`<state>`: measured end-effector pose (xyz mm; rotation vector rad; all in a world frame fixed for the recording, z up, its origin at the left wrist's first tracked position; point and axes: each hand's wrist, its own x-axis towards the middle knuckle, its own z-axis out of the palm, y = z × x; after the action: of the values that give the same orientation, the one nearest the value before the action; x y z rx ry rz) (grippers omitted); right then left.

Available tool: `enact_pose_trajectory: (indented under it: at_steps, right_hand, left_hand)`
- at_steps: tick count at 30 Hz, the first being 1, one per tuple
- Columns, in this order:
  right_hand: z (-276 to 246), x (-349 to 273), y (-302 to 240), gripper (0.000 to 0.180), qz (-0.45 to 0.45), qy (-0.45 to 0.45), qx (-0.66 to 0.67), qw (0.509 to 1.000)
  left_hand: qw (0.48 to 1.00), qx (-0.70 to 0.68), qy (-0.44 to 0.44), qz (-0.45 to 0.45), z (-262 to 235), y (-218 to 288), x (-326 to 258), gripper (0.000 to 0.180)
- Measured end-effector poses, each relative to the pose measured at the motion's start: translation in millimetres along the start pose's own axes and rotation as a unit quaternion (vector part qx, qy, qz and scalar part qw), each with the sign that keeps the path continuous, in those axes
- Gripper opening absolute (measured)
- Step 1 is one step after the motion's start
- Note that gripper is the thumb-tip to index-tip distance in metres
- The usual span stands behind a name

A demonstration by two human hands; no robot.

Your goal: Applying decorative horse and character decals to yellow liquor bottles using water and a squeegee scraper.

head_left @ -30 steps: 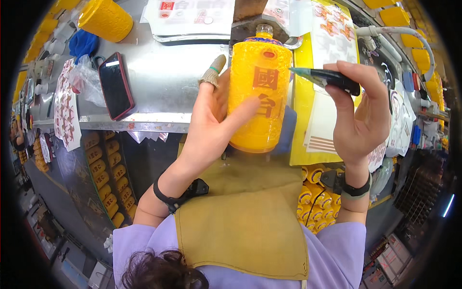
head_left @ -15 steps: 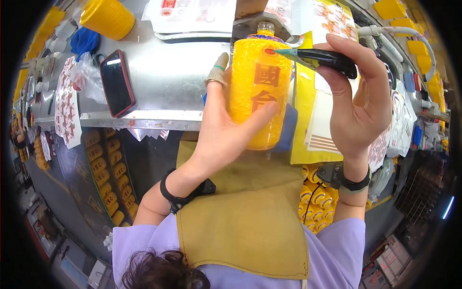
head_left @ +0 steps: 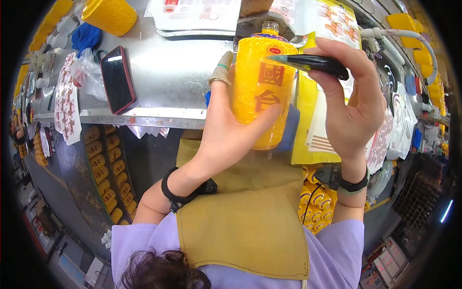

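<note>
A squat-necked bottle [head_left: 265,91], its yellow skin pebbled and its short neck clear glass, is over the front edge of the brushed-metal counter [head_left: 168,72], neck pointing away from the person. The left grip [head_left: 233,127] spreads around its left side, thumb across the red characters, one finger sheathed in a knitted sleeve [head_left: 220,73]. The right grip [head_left: 353,108] pinches a glossy black, tapered tool [head_left: 317,65]; its translucent green tip overlaps the bottle's front, contact unclear. Leftward lie a flat phone [head_left: 118,79] and crinkled clear plastic [head_left: 91,82].
</note>
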<state>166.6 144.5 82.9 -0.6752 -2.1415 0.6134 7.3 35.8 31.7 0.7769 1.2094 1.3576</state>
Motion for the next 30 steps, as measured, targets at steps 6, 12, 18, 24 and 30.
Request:
enact_pose_trajectory:
  at_steps: [6,12,18,24,30]
  right_hand:
    - [4.0,2.2,6.9,0.028,-0.176,-0.050,-0.163,0.970]
    - [2.9,-46.4,-16.1,0.021,-0.221,-0.122,-0.100,0.963]
    - [2.4,-40.7,-14.7,0.026,-0.193,-0.038,-0.158,0.968]
    - [15.7,-46.6,-17.6,0.030,0.048,0.088,0.093,0.991]
    - [40.2,-53.7,7.6,0.028,0.254,0.135,0.181,0.941]
  left_hand:
    - [1.000,0.018,-0.026,0.000,-5.4,-5.4,-6.9,0.110]
    - [0.948,0.267,-0.067,0.163,-35.5,-6.1,-21.3,0.137]
    - [0.917,0.299,0.000,0.264,-34.6,-41.5,-22.4,0.121]
    - [0.866,0.403,0.001,0.297,-34.3,-30.4,-18.0,0.099]
    - [0.841,0.439,0.010,0.316,-34.8,-33.0,-18.8,0.078]
